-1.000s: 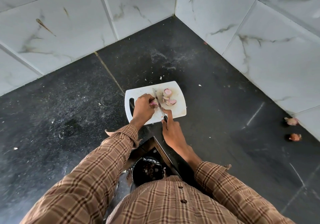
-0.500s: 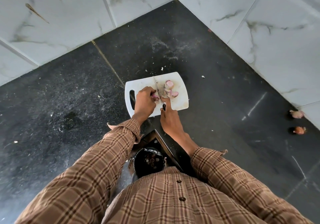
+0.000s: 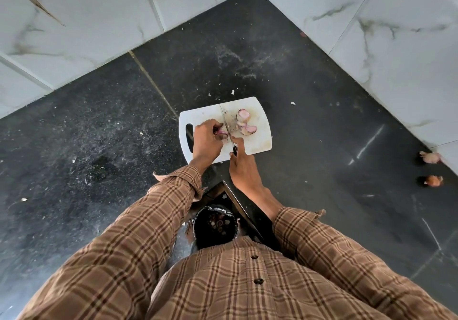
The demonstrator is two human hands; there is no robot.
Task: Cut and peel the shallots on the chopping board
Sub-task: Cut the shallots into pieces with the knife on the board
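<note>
Pinning a small, slippery shallot [image 3: 222, 131] on the chopping board [image 3: 257, 143] with my left hand [image 3: 206, 138] curled round its end, right hand [image 3: 241, 164] gripping the knife [image 3: 226, 124], so I'd hold firm but gentle.

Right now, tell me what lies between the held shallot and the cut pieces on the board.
The knife blade, seen from the head view.
</note>
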